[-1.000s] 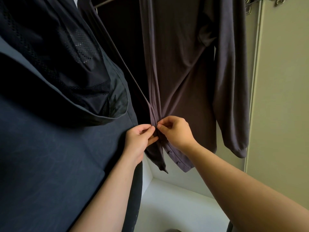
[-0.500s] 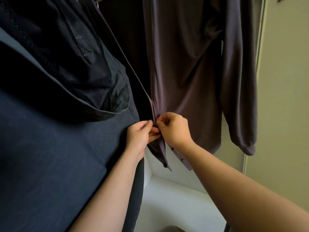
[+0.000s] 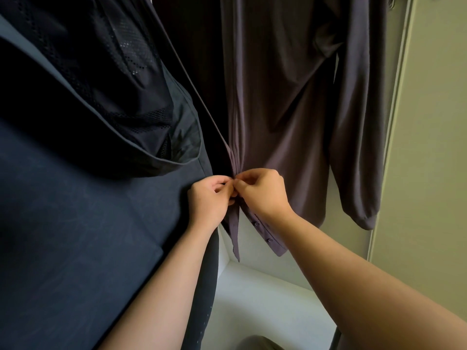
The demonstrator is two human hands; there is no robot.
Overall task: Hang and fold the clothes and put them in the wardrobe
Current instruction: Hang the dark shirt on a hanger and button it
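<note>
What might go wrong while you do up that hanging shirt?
The fastening may slip: the left hand and right hand only pinch the thin front edges of the shirt. Tugging down might pull the shirt askew where it hangs; its top is out of view. The dark hooded jacket hanging against it could get caught.

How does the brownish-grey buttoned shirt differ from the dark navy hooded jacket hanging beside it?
The brownish-grey buttoned shirt is paler; the dark navy hooded jacket is darker. The shirt has small buttons; the jacket has a mesh-lined hood. The left hand and right hand pinch the shirt, not the jacket. Both hang side by side.
</note>
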